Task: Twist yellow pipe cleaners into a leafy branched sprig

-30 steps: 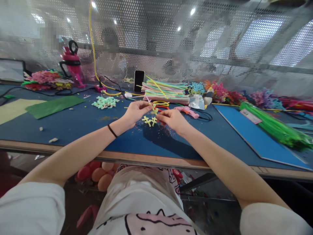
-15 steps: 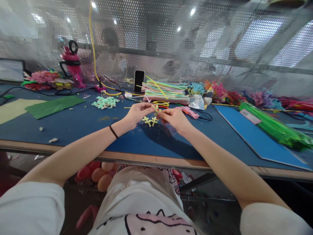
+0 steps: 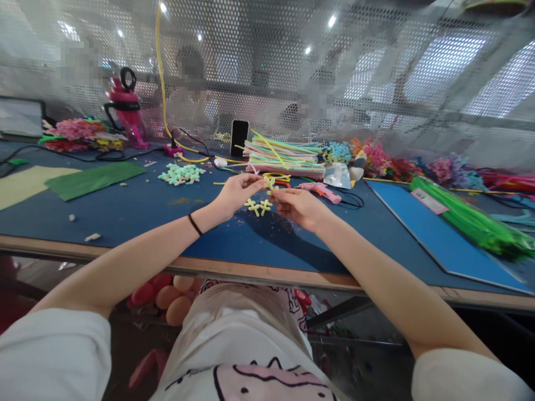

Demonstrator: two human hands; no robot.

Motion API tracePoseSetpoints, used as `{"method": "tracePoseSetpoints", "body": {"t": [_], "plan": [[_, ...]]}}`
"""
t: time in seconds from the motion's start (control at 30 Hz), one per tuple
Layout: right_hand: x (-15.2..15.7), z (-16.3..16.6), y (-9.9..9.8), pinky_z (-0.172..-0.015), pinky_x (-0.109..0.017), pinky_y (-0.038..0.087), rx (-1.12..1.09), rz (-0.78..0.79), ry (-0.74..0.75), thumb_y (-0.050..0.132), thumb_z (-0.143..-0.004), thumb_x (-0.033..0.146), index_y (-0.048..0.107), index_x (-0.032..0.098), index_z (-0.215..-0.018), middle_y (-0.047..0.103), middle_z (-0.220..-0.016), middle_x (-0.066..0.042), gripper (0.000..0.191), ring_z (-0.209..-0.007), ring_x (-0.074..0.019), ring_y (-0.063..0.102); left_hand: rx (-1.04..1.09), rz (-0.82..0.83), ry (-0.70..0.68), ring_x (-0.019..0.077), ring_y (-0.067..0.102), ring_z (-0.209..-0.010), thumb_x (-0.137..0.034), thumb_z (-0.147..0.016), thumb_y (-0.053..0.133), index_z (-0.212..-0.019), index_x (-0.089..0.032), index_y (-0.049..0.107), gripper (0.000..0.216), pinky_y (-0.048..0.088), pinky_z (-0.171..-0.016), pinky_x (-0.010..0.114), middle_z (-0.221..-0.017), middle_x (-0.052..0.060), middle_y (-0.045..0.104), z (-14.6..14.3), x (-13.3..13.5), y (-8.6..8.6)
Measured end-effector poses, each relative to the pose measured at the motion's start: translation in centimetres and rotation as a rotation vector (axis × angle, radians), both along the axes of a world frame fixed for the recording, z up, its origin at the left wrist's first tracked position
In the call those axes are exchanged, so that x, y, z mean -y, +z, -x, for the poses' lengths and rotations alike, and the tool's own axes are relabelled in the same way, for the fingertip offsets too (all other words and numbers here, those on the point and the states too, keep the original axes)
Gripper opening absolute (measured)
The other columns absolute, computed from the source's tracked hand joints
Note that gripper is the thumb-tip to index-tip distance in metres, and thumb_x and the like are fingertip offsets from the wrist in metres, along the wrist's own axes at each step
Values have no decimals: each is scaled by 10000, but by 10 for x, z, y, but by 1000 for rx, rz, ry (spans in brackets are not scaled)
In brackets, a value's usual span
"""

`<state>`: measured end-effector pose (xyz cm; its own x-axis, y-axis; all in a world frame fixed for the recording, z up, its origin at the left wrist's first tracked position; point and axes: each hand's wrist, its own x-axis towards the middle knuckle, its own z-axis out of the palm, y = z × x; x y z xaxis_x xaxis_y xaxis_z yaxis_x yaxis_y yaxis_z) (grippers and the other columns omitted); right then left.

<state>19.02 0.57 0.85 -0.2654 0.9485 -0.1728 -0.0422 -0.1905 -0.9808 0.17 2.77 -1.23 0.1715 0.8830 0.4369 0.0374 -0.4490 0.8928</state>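
Between my hands, above the blue mat, is a pale yellow pipe-cleaner flower point(image 3: 270, 182). My left hand point(image 3: 239, 195) pinches its left side between thumb and forefinger. From the right, my right hand point(image 3: 298, 206) grips its lower edge with thumb and fingertips. Just below lie pale yellow pipe-cleaner flowers point(image 3: 258, 207) on the mat, close to both hands. Behind my hands rests a bundle of pastel pipe cleaners point(image 3: 284, 156). A pink glue gun point(image 3: 324, 192) lies beyond my right hand, and a mint-green pile of pipe-cleaner pieces point(image 3: 181, 174) lies beyond my left.
Green felt point(image 3: 94, 181) lies at left, near a pink bottle point(image 3: 129, 117). A phone point(image 3: 239, 138) stands behind the bundle. On the right are a blue board point(image 3: 418, 223) and bagged green pipe cleaners point(image 3: 468, 214). Colourful pipe-cleaner bunches point(image 3: 376, 159) line the mesh partition.
The yellow flower has turned slightly between my fingers and more of its petals show. My right hand's fingers have shifted a little; my left hand stays almost in place.
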Motion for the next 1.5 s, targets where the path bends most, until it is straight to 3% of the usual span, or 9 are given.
{"method": "tracePoseSetpoints", "body": {"t": [0.2,0.4,0.57,0.8,0.97,1.03,1.2,1.33,1.5], "plan": [[-1,0,-4,-559,-249,451,78,-161,-100,841,-656,373,764,161,-816,737,-879,-71,276,-590,-91,536,-16,31,-10,173,660,-881,-416,-739,760,-955,-138,731,353,490,-841,303,-976,85,753,2,1,-2],[2,2,-3,-588,-248,454,130,-227,-81,829,-648,415,767,167,-804,743,-894,-68,299,-657,-113,582,-77,9,67,186,661,-859,-435,-756,739,-892,-153,760,313,493,-806,296,-914,71,763,3,3,1],[3,3,-2,-626,-262,428,182,-380,-106,818,-646,440,767,154,-863,709,-759,-27,362,-637,-110,558,-89,30,16,185,670,-827,-428,-737,757,-882,-150,767,313,502,-783,298,-896,72,767,4,5,2],[3,4,-1,-645,-277,444,129,-264,-106,857,-587,376,744,151,-735,690,-703,-28,292,-621,-117,558,-193,-127,40,177,659,-760,-425,-792,703,-930,-175,788,298,487,-711,286,-881,63,770,4,8,3],[1,1,1,-585,-265,436,31,-66,6,864,-570,354,695,154,-667,615,-599,-3,279,-593,-122,557,-301,-202,93,153,586,-614,-445,-811,669,-930,-196,801,306,401,-575,273,-765,45,750,6,10,5],[0,-1,2,-559,-255,421,60,-59,21,873,-561,362,702,154,-700,620,-622,-2,303,-592,-119,559,-332,-210,95,150,574,-599,-446,-812,665,-916,-197,803,303,383,-562,273,-744,43,743,7,9,5],[-2,-6,1,-479,-230,325,222,-252,43,857,-603,419,711,141,-754,577,-604,24,349,-514,-71,457,-343,-124,-17,168,622,-683,-424,-799,679,-895,-163,793,301,439,-631,277,-804,68,759,6,5,2],[-5,-11,0,-481,-207,385,297,-224,75,871,-604,360,655,142,-689,564,-560,21,319,-502,-72,479,-208,16,-89,150,643,-757,-372,-791,698,-998,-139,761,318,478,-717,263,-904,81,764,4,2,1],[-11,-18,-2,-475,-185,458,435,-136,131,838,-610,211,657,154,-759,659,-647,-17,241,-513,-90,558,-62,281,65,59,463,-526,-245,-826,629,-1023,-141,731,245,361,-504,193,-870,73,745,8,-3,5]]}}
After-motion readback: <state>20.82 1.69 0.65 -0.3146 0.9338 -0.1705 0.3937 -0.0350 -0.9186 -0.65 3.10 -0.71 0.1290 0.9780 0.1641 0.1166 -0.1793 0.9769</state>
